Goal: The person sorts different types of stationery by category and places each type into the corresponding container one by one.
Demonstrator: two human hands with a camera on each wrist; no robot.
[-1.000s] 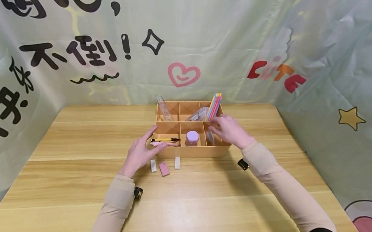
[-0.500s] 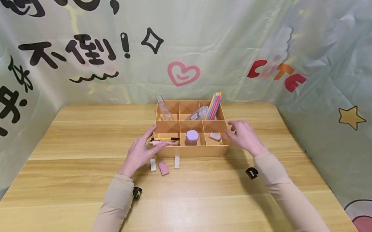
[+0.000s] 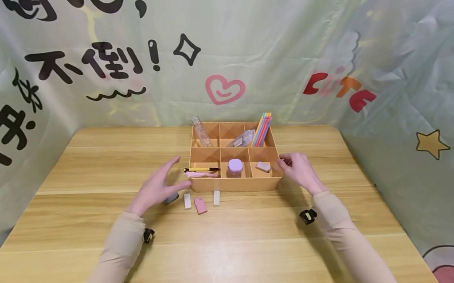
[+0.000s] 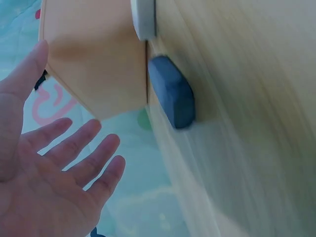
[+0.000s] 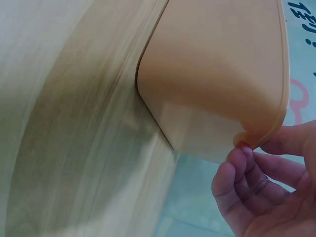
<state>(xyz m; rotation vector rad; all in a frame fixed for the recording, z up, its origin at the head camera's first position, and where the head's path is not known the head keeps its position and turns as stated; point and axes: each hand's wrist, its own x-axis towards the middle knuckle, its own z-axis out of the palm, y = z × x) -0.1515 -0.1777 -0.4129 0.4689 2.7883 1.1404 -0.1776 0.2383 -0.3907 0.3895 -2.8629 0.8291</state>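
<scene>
A light-brown six-compartment organizer box (image 3: 236,184) stands on the table. My left hand (image 3: 152,189) hovers at its left side with spread fingers, its thumb tip close to the front left corner. My right hand (image 3: 299,171) pinches the box's right rim between thumb and fingers, as the right wrist view shows. In the front row are a yellow-and-black pen (image 3: 201,169) above a pink item (image 3: 200,175), a purple-lidded jar (image 3: 235,166) and a small pale block (image 3: 263,167). Behind them are a clear patterned strip (image 3: 201,131), a translucent lilac item (image 3: 244,139) and several coloured sticks (image 3: 263,129).
Before the box lie a white block (image 3: 187,201), a pink block (image 3: 200,205) and another white block (image 3: 216,198). A dark blue-grey block (image 4: 172,92) lies beside the box, partly under my left hand. A printed cloth (image 3: 264,58) hangs behind the wooden table (image 3: 236,256).
My right hand has left the front right compartment and taken hold of the right rim. My left hand has moved left off the box, which uncovers the dark block.
</scene>
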